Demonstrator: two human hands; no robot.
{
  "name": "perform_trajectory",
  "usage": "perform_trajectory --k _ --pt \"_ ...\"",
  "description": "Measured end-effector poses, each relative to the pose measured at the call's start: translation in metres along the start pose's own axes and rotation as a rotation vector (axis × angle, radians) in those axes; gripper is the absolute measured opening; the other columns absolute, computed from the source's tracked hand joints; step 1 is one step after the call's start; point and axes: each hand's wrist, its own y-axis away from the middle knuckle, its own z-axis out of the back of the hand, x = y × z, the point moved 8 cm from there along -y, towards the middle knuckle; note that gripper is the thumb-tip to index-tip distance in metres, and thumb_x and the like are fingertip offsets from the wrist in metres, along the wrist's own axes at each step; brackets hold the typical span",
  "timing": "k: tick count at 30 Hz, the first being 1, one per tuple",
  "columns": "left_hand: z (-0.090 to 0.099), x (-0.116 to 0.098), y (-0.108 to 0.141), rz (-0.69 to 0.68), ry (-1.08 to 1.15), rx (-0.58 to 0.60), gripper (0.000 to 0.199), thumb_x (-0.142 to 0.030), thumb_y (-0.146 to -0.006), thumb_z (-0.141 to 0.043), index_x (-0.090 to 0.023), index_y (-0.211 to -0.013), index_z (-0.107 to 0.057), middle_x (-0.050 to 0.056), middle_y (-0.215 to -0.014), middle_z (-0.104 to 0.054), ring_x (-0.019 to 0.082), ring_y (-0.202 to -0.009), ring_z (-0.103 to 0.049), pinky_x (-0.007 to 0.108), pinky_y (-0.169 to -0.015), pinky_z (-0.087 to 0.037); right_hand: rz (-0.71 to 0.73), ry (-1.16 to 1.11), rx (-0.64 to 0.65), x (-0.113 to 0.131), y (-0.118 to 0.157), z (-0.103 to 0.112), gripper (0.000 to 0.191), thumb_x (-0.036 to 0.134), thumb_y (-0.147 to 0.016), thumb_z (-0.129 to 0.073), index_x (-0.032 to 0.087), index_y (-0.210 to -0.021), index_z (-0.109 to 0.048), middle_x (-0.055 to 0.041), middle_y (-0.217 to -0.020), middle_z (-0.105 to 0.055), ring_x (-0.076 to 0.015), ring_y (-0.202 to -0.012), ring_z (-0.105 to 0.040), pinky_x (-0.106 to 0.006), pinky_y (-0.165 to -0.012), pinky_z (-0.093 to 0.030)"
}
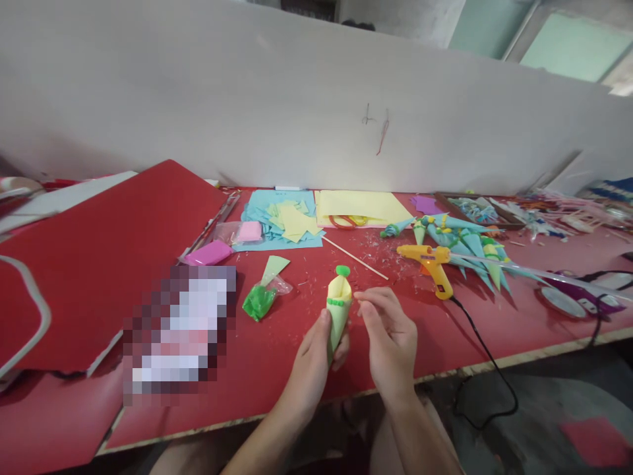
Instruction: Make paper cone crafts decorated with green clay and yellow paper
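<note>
My left hand is wrapped round a pale green paper cone near the table's front edge. The cone stands nearly upright, with a yellow folded top, a row of small green balls across its front and a green round piece at its tip. Just right of the cone is my right hand, thumb and fingers brought close together; whatever is between the fingertips is too small to name. Left of the cone lies bright green clay in clear plastic, beside a pale green paper piece.
A yellow glue gun with a black cord lies to the right, before a pile of blue paper cones. A thin stick, paper cutouts, pink packets and a large red board are on the red table.
</note>
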Motion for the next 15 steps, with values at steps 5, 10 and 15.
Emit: perform_trajectory --k 5,10,15 --pt "-0.004 0.001 0.001 -0.007 -0.016 0.005 0.050 -0.054 -0.084 -0.028 -0.019 -0.050 -0.036 -0.006 -0.046 -0.032 0.009 -0.044 -0.027 0.024 -0.047 -0.025 0.041 0.051 0.046 0.003 -0.001 -0.005 0.013 0.019 -0.077 -0.058 0.025 -0.080 -0.070 -0.0035 -0.094 -0.052 -0.0167 -0.091 -0.051 -0.029 -0.076 -0.044" --pt "-0.004 0.005 0.002 0.010 -0.011 -0.011 0.053 -0.059 -0.082 -0.027 -0.019 -0.049 -0.036 -0.006 -0.045 -0.032 0.009 -0.044 -0.026 0.024 -0.047 -0.025 0.017 0.060 0.099 -0.003 0.001 -0.010 0.018 0.019 -0.078 -0.056 0.027 -0.086 -0.070 -0.0045 -0.102 -0.050 -0.0190 -0.099 -0.050 -0.033 -0.081 -0.043" --pt "-0.002 0.006 0.003 0.017 0.037 -0.031 0.052 -0.058 -0.082 -0.031 -0.019 -0.049 -0.037 -0.006 -0.045 -0.032 0.009 -0.044 -0.026 0.023 -0.046 -0.024 0.013 0.062 0.140 -0.002 0.004 -0.012 0.023 0.018 -0.079 -0.054 0.029 -0.093 -0.068 -0.0046 -0.104 -0.050 -0.0193 -0.100 -0.050 -0.031 -0.078 -0.045"
